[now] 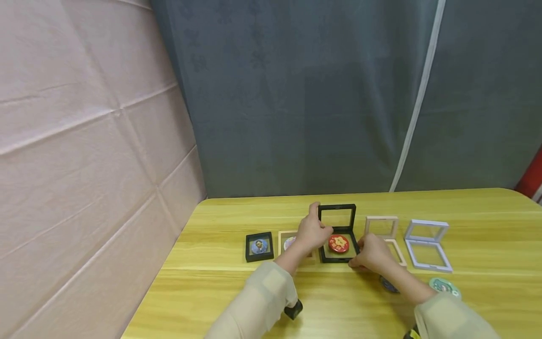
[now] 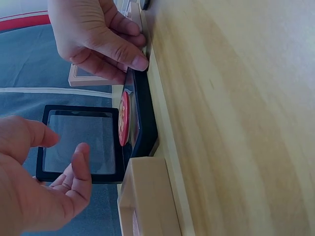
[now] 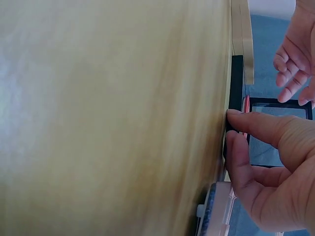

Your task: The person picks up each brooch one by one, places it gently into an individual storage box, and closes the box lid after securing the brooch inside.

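Right hand (image 1: 372, 254) pinches the black frame's (image 1: 337, 254) base corner; left hand (image 1: 311, 231), fingers loose, half hides its lid.

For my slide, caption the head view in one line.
Two hands at an open black case holding a red badge, among other cases on a wooden table.

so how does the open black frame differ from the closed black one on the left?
The open black frame has its lid upright; the small black frame lies shut. The open one holds a red badge, the shut one a bluish badge. Both hands are at the open one; the shut one sits untouched. Both are black, square.
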`<state>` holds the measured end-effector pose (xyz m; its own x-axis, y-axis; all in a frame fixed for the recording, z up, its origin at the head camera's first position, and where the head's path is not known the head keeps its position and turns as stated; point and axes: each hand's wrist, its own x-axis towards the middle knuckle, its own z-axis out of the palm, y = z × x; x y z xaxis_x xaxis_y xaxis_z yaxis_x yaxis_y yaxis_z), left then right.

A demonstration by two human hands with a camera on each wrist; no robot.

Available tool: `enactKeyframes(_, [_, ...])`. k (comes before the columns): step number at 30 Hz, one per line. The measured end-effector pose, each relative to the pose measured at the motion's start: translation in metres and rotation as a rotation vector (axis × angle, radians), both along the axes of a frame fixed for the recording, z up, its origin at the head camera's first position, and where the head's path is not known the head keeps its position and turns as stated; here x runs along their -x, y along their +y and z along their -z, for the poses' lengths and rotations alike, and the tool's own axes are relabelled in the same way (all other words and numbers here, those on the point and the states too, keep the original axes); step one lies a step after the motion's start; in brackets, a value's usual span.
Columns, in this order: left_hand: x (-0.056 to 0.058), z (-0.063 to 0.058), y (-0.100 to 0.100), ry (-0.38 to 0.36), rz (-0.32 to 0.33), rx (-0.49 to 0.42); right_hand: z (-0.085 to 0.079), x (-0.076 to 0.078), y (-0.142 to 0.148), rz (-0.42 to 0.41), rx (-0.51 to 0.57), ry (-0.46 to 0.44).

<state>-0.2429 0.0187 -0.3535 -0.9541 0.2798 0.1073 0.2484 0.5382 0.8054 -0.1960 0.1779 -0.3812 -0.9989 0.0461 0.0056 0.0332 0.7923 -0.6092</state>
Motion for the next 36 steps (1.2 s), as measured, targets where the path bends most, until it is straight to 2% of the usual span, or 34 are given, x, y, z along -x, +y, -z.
enactKeyframes(5, [0.0004,-0.003,-0.0003,-0.013,-0.01,-0.032,-0.0002,-0.0003,-0.0008,0.001,0.011,0.003])
enactKeyframes(13, [0.0014,-0.0049,-0.0016,-0.017,-0.014,-0.002,-0.0024,-0.0023,0.0012,0.008,0.036,-0.026])
enactKeyframes(27, [0.001,-0.0047,-0.0068,-0.038,0.028,-0.024,-0.0023,-0.0018,0.0018,0.011,0.017,-0.028])
enactKeyframes(36, [0.0004,-0.0048,-0.0067,-0.079,0.039,-0.024,-0.0004,-0.0027,0.0009,0.03,0.052,-0.034])
